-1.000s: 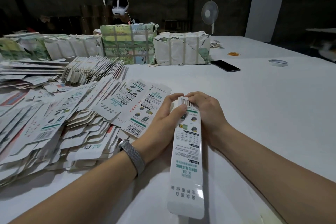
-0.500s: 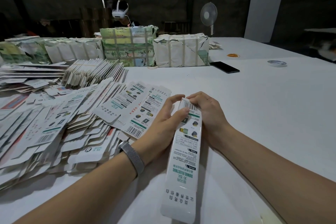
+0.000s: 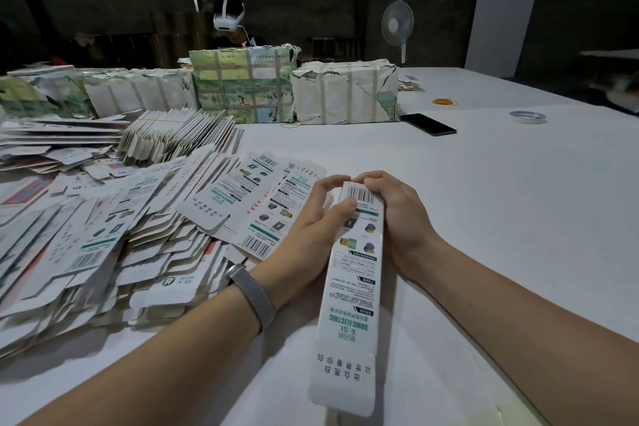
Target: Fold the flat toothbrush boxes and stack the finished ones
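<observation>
Sprawling across the left half of the frame: a loose heap of flat toothbrush boxes, thin white printed card with barcodes and rounded tabs, lying just beside the left wrist. Standing behind it along the upper left and centre: paper-wrapped bundles, taped and torn at the corners. Lying on the bare white table toward the upper right, well apart from the hands: a dark phone, a roll of tape and an orange rubber band. Standing at the far edge: a white fan.

Holding one long, narrow toothbrush box at centre frame, far end pinched from both sides, near end reaching toward the lower edge. Left hand curling round the left edge, thumb pressing on the printed face below the barcode. Right hand gripping the right edge, fingers bent over the top end. Wearing a metal mesh watch band on the left wrist.
</observation>
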`<state>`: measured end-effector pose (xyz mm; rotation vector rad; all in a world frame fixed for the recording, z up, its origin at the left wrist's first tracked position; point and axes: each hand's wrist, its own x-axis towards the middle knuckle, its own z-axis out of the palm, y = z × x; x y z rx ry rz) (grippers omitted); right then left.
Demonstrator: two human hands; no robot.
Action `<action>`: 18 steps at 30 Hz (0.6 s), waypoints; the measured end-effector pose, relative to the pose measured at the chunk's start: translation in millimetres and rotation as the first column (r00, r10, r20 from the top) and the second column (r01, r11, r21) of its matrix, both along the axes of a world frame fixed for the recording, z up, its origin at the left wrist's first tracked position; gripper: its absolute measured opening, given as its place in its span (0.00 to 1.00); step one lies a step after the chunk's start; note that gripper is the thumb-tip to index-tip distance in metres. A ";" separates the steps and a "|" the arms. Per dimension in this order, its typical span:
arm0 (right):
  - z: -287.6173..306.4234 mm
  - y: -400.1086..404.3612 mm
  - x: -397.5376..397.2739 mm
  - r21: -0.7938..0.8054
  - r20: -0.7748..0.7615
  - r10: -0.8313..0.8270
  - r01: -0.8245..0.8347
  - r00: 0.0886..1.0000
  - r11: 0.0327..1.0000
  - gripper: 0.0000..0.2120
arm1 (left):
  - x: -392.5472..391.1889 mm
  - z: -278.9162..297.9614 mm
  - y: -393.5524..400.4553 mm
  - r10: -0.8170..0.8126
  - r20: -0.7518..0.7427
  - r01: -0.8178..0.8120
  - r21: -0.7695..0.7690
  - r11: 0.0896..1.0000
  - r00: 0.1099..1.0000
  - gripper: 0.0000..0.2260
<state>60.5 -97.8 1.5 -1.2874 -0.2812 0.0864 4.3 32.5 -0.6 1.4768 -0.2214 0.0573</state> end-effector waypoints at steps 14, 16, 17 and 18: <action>-4.2 2.0 0.4 0.006 0.053 0.017 -0.017 0.998 1.000 0.04 | 2.5 -1.0 1.3 0.067 -0.009 -0.068 -0.144 0.987 0.998 0.09; -3.6 1.6 0.2 0.023 0.047 0.012 -0.013 0.999 1.000 0.04 | 2.4 -0.8 1.1 0.066 -0.014 -0.068 -0.143 0.987 0.998 0.09; -3.2 1.7 0.0 0.028 0.045 0.008 -0.009 0.999 1.000 0.04 | 2.7 -1.1 1.0 0.067 -0.018 -0.069 -0.145 0.987 0.998 0.09; -3.5 2.0 -0.1 0.027 0.048 -0.001 0.000 0.999 1.000 0.04 | 2.9 -1.5 0.7 0.067 -0.022 -0.070 -0.150 0.986 0.998 0.09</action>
